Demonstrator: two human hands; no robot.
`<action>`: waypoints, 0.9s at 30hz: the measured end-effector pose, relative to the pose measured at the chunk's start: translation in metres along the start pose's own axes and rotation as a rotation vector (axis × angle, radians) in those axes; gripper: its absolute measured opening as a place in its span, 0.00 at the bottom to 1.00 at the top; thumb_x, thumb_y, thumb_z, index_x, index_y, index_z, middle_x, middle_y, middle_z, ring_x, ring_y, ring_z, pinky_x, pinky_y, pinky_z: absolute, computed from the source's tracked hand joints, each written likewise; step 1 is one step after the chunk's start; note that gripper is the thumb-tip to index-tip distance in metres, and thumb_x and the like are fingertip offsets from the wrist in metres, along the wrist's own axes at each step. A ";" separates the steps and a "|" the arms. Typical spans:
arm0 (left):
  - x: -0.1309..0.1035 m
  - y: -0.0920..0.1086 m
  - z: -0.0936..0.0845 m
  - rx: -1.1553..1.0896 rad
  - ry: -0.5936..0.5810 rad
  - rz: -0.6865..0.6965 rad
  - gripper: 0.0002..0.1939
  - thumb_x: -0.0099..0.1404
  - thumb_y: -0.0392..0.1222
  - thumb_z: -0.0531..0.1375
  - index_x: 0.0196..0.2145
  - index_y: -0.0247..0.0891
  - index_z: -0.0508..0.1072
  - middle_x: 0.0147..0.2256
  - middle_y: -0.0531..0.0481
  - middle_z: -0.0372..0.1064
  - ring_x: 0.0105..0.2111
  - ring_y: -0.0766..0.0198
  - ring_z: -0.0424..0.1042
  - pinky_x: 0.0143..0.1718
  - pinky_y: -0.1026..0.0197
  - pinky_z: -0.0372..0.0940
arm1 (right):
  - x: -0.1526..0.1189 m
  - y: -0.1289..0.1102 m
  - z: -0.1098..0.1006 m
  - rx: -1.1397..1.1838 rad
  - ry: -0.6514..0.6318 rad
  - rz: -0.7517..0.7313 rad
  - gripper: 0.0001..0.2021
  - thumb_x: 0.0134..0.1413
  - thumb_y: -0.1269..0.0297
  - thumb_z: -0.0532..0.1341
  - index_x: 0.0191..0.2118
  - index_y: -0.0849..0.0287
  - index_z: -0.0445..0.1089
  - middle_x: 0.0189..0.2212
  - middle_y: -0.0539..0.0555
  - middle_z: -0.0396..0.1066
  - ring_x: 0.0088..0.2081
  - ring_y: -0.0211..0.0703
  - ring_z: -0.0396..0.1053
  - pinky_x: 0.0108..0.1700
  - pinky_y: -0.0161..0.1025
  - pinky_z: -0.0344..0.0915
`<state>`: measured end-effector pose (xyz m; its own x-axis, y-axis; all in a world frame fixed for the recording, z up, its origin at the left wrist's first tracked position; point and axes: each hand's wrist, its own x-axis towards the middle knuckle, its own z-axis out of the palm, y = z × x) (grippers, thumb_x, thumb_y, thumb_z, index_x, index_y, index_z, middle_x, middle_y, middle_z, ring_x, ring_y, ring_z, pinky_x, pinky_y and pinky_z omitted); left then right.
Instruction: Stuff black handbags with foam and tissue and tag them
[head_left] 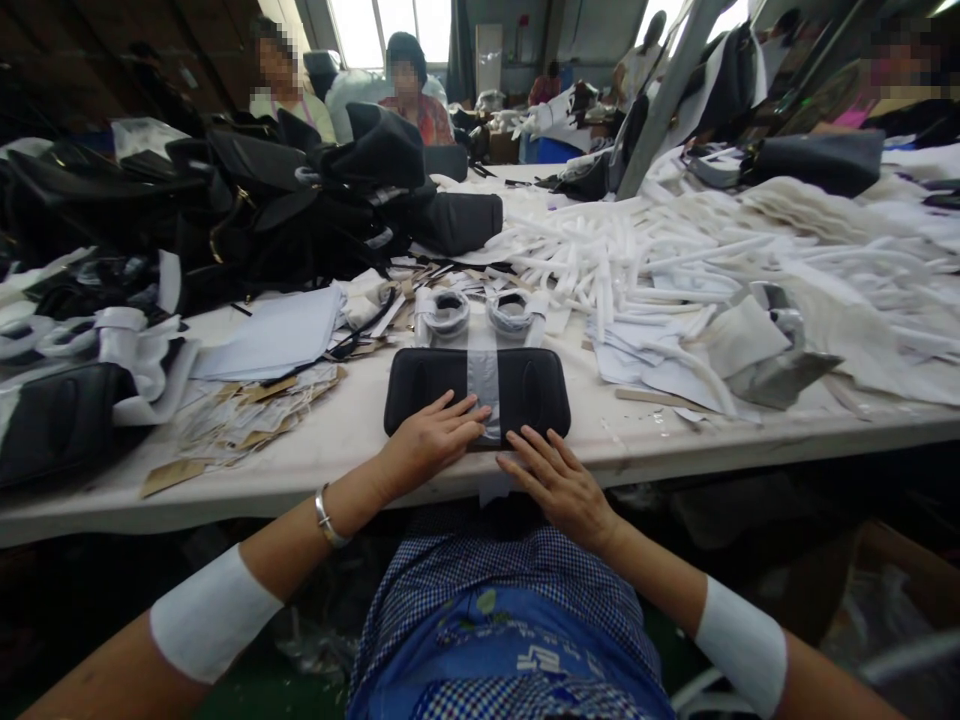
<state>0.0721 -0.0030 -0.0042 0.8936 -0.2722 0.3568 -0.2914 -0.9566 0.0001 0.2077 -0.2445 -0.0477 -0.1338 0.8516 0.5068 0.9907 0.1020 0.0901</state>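
Note:
A black handbag lies on the white table near its front edge. A pale translucent wrapping strip runs across the middle of it. Beyond its far side sit two wrapped ring-shaped bundles, apparently the bag's handles. My left hand rests with fingers stretched over the bag and the strip. Fingers spread, my right hand touches the bag's near edge, right of the strip. Below the edge hangs a short pale end of strip.
Black bags are heaped at the back left. Paper sheets and loose tags lie left of me. White stuffing strips spread across the right, with a tape dispenser-like grey object. Several people are beyond the table.

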 end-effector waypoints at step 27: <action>0.005 0.005 -0.011 0.004 -0.134 -0.014 0.14 0.67 0.30 0.53 0.49 0.35 0.70 0.60 0.42 0.65 0.63 0.51 0.60 0.62 0.44 0.57 | 0.028 -0.042 0.011 0.393 0.295 0.041 0.13 0.65 0.75 0.54 0.49 0.61 0.74 0.44 0.57 0.79 0.50 0.43 0.75 0.56 0.47 0.71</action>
<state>0.0712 -0.0083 0.0083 0.9353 -0.2699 0.2289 -0.2774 -0.9608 0.0003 0.1627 -0.2192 -0.0470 -0.0395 0.6827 0.7297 0.9220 0.3064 -0.2367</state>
